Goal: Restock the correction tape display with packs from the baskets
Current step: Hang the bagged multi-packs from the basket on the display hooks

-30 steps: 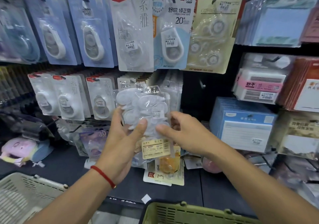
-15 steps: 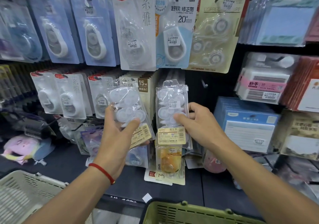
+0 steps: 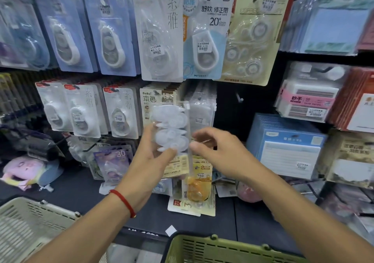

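My left hand (image 3: 149,161) grips a clear pack of white correction tapes (image 3: 170,127) from below and holds it upright before the middle row of the display. My right hand (image 3: 220,153) is at the pack's right edge, with thumb and curled fingers pinching its thin side. Just behind it hang matching clear packs (image 3: 202,111) on a hook. White carded correction tapes (image 3: 121,113) hang to the left, and larger carded ones (image 3: 204,34) fill the top row. A beige basket (image 3: 30,222) sits at lower left and a green basket (image 3: 222,248) at the bottom centre.
A bare hook (image 3: 239,98) sticks out to the right of the clear packs. Blue notepads (image 3: 283,145) and sticky note stacks (image 3: 307,98) fill the right shelves. Loose yellow packs (image 3: 196,190) lean on the dark shelf (image 3: 81,192) below. A plush pencil case (image 3: 26,169) lies at far left.
My right hand left the pack it was holding at the hook and came over to the pack in my left hand. My left hand shifted that pack right, towards the hook.
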